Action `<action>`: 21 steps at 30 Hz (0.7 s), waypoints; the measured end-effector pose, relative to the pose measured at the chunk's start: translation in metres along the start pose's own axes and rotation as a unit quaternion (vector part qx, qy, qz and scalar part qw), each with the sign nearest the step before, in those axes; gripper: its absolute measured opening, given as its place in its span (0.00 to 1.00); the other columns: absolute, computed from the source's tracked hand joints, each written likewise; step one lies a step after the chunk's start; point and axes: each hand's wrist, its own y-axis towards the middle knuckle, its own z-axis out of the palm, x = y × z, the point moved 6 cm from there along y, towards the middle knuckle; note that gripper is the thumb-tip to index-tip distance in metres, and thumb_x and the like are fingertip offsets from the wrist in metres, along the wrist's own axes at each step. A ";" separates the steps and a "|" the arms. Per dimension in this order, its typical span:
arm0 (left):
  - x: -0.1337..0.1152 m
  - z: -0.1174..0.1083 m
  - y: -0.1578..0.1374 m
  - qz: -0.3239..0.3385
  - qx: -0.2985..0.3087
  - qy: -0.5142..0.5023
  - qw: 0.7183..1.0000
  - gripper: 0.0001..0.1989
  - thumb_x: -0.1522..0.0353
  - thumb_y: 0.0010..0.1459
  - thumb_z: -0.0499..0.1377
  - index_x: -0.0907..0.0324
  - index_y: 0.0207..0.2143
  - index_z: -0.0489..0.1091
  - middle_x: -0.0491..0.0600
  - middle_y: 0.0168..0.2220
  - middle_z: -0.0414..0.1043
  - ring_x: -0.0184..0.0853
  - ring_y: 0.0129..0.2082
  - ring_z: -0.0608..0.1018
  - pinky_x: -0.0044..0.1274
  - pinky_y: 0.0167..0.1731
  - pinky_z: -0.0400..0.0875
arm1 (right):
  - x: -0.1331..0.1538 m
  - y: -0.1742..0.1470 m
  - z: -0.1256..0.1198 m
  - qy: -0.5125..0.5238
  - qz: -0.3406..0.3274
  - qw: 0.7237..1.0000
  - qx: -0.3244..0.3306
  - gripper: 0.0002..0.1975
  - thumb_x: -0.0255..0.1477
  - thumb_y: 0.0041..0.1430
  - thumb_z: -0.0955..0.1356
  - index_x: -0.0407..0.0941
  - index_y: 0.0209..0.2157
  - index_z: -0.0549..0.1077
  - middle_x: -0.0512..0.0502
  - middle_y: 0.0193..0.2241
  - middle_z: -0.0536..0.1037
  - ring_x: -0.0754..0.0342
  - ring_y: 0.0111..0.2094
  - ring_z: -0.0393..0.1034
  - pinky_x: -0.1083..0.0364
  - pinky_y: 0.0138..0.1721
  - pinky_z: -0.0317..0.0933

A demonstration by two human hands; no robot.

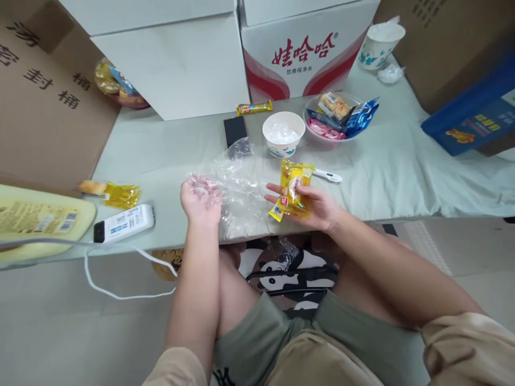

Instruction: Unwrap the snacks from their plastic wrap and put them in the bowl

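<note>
My left hand [202,202] is closed on one end of a crumpled clear plastic bag [241,198], which spreads across the cloth toward the right. My right hand [317,207] has yellow-wrapped snack packets [295,190] between thumb and palm, its other fingers stretched out behind them. A white pen-shaped object [328,175] lies just beyond that hand. Past the plastic bag stands a paper bowl [284,134] with clear wrapping inside. A dark phone [235,131] lies partly under the plastic.
A clear bowl of packaged snacks [333,119] and a yellow snack stick [255,108] sit near white boxes [298,59]. Leftward lie a white bottle [124,222], a half-unwrapped pastry [93,187] and a large yellow bottle [44,217]. A white cable [120,296] hangs off the front edge.
</note>
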 end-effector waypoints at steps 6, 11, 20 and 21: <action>0.013 -0.005 0.010 -0.064 -0.044 0.033 0.996 0.13 0.72 0.63 0.50 0.58 0.23 0.58 0.40 0.18 0.60 0.24 0.13 0.63 0.18 0.13 0.49 | 0.057 -0.026 -0.012 -0.173 -0.137 0.963 -0.154 0.22 0.38 0.48 0.73 0.48 0.46 0.73 0.43 0.53 0.77 0.44 0.51 0.74 0.44 0.53 0.70; 0.018 0.005 0.009 -0.054 -0.017 0.050 0.997 0.14 0.71 0.60 0.56 0.57 0.22 0.58 0.40 0.17 0.59 0.24 0.12 0.60 0.20 0.13 0.48 | 0.169 -0.033 0.004 -0.602 -0.230 0.697 -0.313 0.26 0.26 0.52 0.71 0.46 0.54 0.70 0.41 0.52 0.77 0.44 0.52 0.72 0.45 0.55 0.64; 0.022 0.003 0.013 -0.063 0.004 0.065 0.996 0.15 0.69 0.58 0.60 0.56 0.22 0.57 0.39 0.15 0.58 0.25 0.11 0.59 0.20 0.12 0.49 | 0.216 0.023 -0.006 -0.869 -0.005 0.381 -0.316 0.42 0.43 0.60 0.73 0.42 0.69 0.59 0.27 0.59 0.69 0.40 0.57 0.68 0.47 0.48 0.57; 0.021 0.002 0.013 -0.061 0.003 0.064 0.996 0.15 0.70 0.58 0.59 0.56 0.22 0.56 0.39 0.15 0.58 0.25 0.11 0.59 0.20 0.12 0.50 | 0.216 0.024 -0.008 -0.871 0.003 0.376 -0.314 0.41 0.44 0.60 0.73 0.42 0.68 0.60 0.28 0.59 0.69 0.41 0.57 0.68 0.47 0.47 0.57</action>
